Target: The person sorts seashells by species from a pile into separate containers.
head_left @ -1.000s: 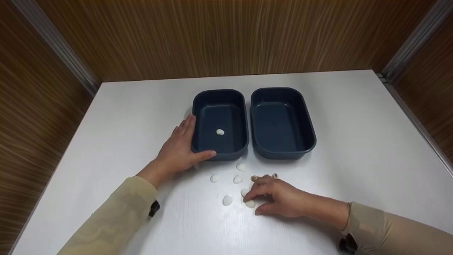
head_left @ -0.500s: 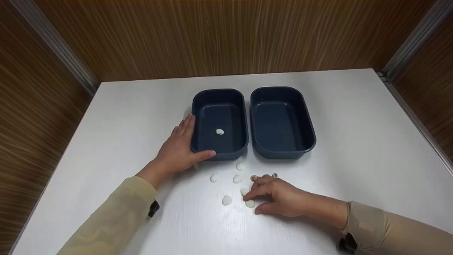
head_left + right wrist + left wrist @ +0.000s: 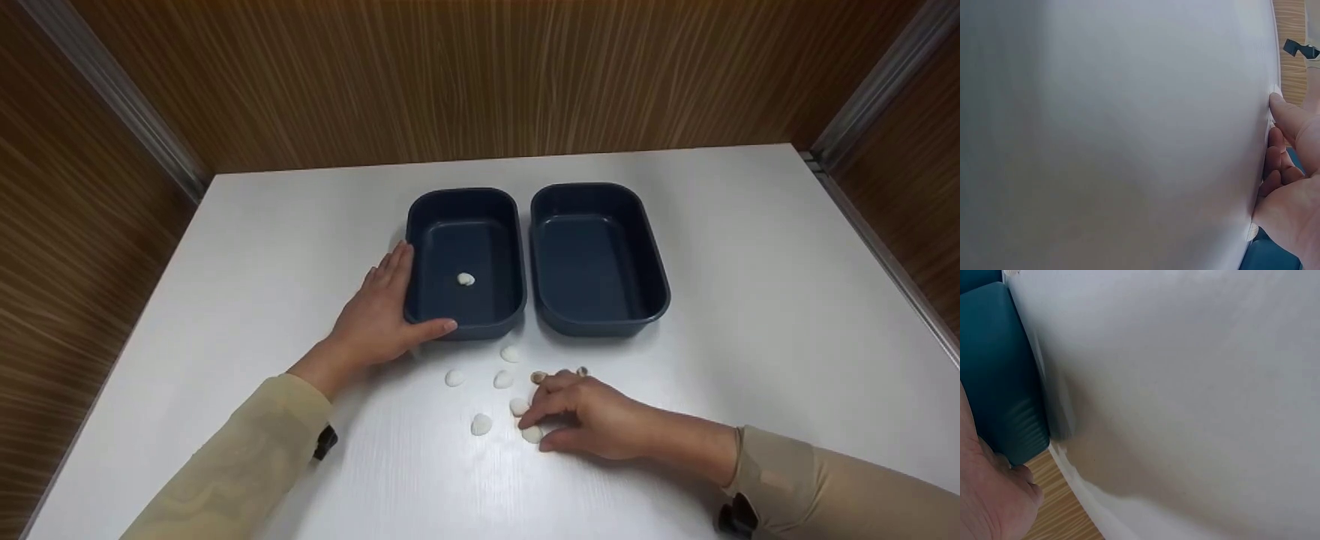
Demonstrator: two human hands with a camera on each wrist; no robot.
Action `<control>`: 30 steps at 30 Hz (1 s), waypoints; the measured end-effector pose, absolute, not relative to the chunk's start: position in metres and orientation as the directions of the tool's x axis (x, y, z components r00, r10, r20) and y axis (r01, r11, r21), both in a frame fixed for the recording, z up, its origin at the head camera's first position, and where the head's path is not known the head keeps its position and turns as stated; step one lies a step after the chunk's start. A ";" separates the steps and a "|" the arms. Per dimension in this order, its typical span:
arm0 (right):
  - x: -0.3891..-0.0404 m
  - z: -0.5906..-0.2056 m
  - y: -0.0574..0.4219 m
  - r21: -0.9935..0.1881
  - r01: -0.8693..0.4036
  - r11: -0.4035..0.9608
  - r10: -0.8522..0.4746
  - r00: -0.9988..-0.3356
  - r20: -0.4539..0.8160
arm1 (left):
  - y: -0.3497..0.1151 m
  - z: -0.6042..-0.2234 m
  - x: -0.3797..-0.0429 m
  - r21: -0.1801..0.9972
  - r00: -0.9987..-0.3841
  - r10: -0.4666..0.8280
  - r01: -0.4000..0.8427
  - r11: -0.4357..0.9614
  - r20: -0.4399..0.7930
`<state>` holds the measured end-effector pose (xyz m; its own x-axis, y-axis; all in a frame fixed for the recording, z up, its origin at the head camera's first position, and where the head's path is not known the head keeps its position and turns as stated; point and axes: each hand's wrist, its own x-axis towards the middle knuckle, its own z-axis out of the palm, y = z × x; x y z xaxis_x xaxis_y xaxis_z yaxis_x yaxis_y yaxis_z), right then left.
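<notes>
My left hand (image 3: 375, 319) rests against the left blue tray (image 3: 486, 331), fingers along its outer left side and thumb over its front rim; the left wrist view shows this hand (image 3: 999, 495) beside the tray wall (image 3: 1002, 365). One whitish seashell (image 3: 466, 279) lies in that tray. On the table my right hand (image 3: 592, 416), fingers curled, has a flat white seashell (image 3: 532, 434) between index fingertip and thumb. Another white shell (image 3: 519, 406) is right beside the index finger. In the right wrist view the right hand (image 3: 1292, 180) shows at the right edge.
A second blue tray (image 3: 600, 328) stands to the right of the first. Several white shells, among them one shell (image 3: 481, 424) at the front, lie scattered before the trays. Brown spiral shells (image 3: 538, 377) sit behind the right hand's knuckles. Wood-grain panels (image 3: 480, 82) enclose the table.
My right index finger and thumb have drawn slightly closer together around the white seashell, which has shifted a little toward the thumb. The left hand has stayed against the tray.
</notes>
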<state>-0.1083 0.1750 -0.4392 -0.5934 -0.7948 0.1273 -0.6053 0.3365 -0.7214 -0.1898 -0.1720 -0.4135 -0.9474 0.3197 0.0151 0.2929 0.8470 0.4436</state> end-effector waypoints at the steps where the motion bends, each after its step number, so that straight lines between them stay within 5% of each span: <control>1: -0.108 -0.439 0.175 -0.720 -0.609 0.332 -0.796 -0.591 0.133 | -0.172 -0.414 -0.190 0.443 -0.947 0.320 0.295 0.847 0.017; 30: -0.110 -0.440 0.181 -0.715 -0.643 0.275 -0.829 -0.535 0.162 | -0.173 -0.412 -0.189 0.436 -0.946 0.324 0.293 0.851 0.004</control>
